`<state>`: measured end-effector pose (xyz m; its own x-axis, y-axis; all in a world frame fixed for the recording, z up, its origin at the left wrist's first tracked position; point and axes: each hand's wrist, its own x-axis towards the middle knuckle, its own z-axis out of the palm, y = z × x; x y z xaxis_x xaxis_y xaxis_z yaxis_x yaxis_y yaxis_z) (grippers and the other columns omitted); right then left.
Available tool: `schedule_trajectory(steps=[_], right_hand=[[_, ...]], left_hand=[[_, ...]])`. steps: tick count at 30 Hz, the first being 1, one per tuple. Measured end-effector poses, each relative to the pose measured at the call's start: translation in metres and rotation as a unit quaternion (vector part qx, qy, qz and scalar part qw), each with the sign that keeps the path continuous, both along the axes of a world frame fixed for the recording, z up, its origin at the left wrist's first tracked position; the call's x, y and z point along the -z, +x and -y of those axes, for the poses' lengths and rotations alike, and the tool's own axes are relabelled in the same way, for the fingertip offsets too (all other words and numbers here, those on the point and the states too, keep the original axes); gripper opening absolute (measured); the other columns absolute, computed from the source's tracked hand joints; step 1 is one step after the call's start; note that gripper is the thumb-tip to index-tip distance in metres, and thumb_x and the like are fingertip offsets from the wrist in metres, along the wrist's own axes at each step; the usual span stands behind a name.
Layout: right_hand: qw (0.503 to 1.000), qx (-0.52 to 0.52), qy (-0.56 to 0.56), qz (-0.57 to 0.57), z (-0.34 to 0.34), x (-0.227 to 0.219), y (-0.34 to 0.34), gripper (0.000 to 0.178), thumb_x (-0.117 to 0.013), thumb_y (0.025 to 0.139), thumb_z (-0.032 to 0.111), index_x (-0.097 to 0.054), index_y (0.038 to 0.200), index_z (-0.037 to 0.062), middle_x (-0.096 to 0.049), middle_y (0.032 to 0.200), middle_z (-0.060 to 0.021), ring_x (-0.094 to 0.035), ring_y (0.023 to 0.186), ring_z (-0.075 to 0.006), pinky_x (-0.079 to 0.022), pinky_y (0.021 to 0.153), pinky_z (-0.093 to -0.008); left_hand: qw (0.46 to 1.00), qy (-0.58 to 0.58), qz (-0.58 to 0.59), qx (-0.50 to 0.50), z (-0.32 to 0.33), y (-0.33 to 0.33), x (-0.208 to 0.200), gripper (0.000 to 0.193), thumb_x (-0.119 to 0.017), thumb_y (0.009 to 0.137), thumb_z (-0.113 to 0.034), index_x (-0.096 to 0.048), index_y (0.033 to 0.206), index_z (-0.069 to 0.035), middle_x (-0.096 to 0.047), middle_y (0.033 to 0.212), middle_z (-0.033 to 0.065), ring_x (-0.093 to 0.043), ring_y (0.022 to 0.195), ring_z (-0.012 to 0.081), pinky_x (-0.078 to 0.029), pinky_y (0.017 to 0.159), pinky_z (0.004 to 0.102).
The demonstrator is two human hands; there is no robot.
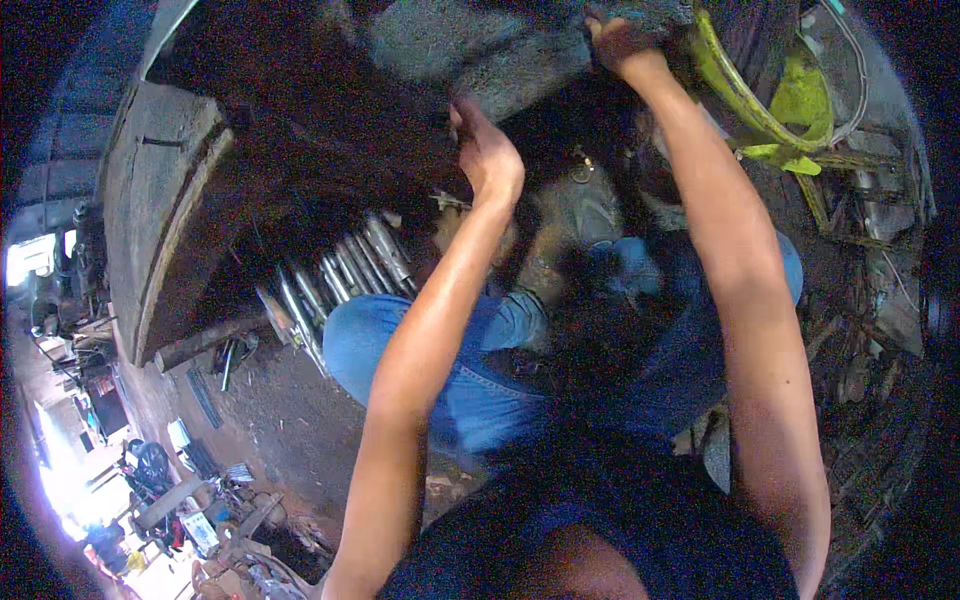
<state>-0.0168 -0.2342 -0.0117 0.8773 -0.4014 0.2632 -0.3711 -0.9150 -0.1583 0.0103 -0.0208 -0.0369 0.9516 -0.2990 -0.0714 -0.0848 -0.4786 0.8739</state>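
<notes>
Both my arms reach up and away over my bent knees. My left hand (486, 150) is just below a rough grey slab-like piece (490, 65), a finger or thumb pointing up toward its lower edge. The other fingers blend into shadow, and I cannot tell whether they touch the slab. Farther up, my right hand (622, 48) is closed at the slab's right end, thumb uppermost. What it grips is too dark and blurred to make out. The slab's upper part runs out of the picture.
Several metal rods or tubes (375, 255) stand side by side beyond my left knee. A curved, worn panel (165, 200) rises at the left. Yellow-green curved metal (740, 80) hangs at the upper right. Tools and scrap (215, 520) clutter the lower left.
</notes>
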Motion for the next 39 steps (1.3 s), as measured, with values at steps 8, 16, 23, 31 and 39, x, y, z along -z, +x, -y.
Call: schedule_trajectory(steps=[8, 16, 23, 31, 39], right_hand=[[0.998, -0.056, -0.011, 0.008, -0.029, -0.011, 0.01, 0.041, -0.038, 0.085, 0.038, -0.06, 0.088, 0.0035, -0.059, 0.083, -0.0235, -0.058, 0.08, -0.0361, -0.047, 0.071, -0.0446], [0.987, 0.037, 0.145, -0.057, -0.077, -0.022, 0.019, 0.044, -0.039, 0.085, 0.04, -0.061, 0.087, 0.002, -0.058, 0.088, -0.0228, -0.056, 0.084, -0.0391, -0.044, 0.077, -0.0447], [0.995, 0.075, -0.062, 0.015, 0.011, 0.012, -0.001, 0.03, -0.035, 0.088, 0.029, -0.058, 0.099, 0.0118, -0.06, 0.08, -0.0219, -0.058, 0.077, -0.0372, -0.047, 0.071, -0.0432], [0.997, -0.057, 0.055, -0.016, -0.049, -0.027, 0.014, 0.044, -0.042, 0.083, 0.038, -0.061, 0.081, -0.0011, -0.059, 0.083, -0.024, -0.058, 0.081, -0.0376, -0.045, 0.077, -0.0416], [0.994, -0.023, 0.109, 0.025, -0.078, -0.02, 0.013, 0.042, -0.045, 0.082, 0.04, -0.061, 0.085, 0.002, -0.059, 0.082, -0.0234, -0.058, 0.08, -0.0365, -0.045, 0.072, -0.0442]], left_hand=[[0.982, 0.025, -0.188, -0.011, -0.004, -0.016, -0.033, 0.079, -0.014, 0.085, -0.058, -0.029, 0.124, 0.008, -0.035, 0.123, 0.03, -0.034, 0.116, 0.039, -0.024, 0.098, 0.0363], [0.988, 0.151, -0.035, 0.015, -0.002, -0.007, -0.008, 0.052, -0.023, 0.086, -0.013, -0.007, 0.136, -0.011, -0.05, 0.105, 0.0283, -0.052, 0.093, 0.0379, -0.037, 0.086, 0.0443], [0.997, -0.001, -0.075, -0.03, 0.0, -0.012, -0.008, 0.058, -0.014, 0.09, -0.044, -0.019, 0.133, -0.005, -0.036, 0.124, 0.0261, -0.034, 0.115, 0.0369, -0.025, 0.098, 0.0374], [0.998, -0.033, -0.004, -0.062, 0.002, -0.018, -0.023, 0.073, -0.007, 0.086, -0.055, -0.037, 0.122, 0.001, -0.043, 0.115, 0.0313, -0.039, 0.112, 0.0392, -0.026, 0.096, 0.0415], [0.998, 0.039, 0.035, 0.044, -0.001, -0.014, -0.001, 0.054, -0.02, 0.092, -0.039, -0.029, 0.128, 0.001, -0.03, 0.13, 0.0253, -0.03, 0.119, 0.0379, -0.022, 0.099, 0.0352]])
